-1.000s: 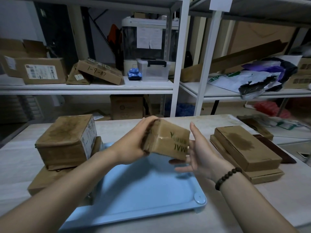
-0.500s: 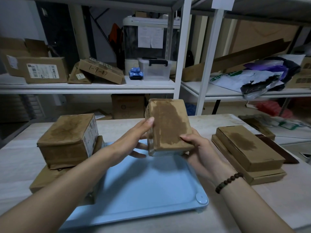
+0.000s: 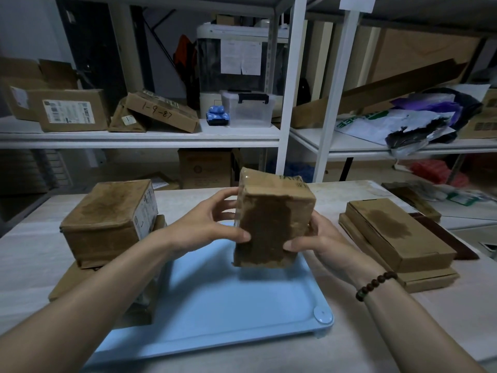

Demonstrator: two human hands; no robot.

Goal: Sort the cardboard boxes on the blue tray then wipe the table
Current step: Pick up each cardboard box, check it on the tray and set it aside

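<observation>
I hold a stained brown cardboard box (image 3: 271, 224) upright in the air above the far part of the light blue tray (image 3: 215, 305). My left hand (image 3: 212, 227) grips its left side, thumb on the front face. My right hand (image 3: 314, 238) grips its lower right side and wears a bead bracelet. The box's dark-stained face is turned toward me. On the left, a thick box (image 3: 107, 219) lies on a flat box (image 3: 78, 281) that overlaps the tray's left edge. Two flat boxes (image 3: 398, 238) are stacked on the right.
The pale table (image 3: 443, 319) carries a dark flat item (image 3: 446, 238) and papers at the far right. White shelving (image 3: 150, 138) behind holds cartons, a clear plastic bin (image 3: 248, 109), a blue toy tank (image 3: 217, 115) and bags.
The box was turned from lying tilted in both hands to standing upright, its stained face now toward me. My right hand went from open beside it to gripping it.
</observation>
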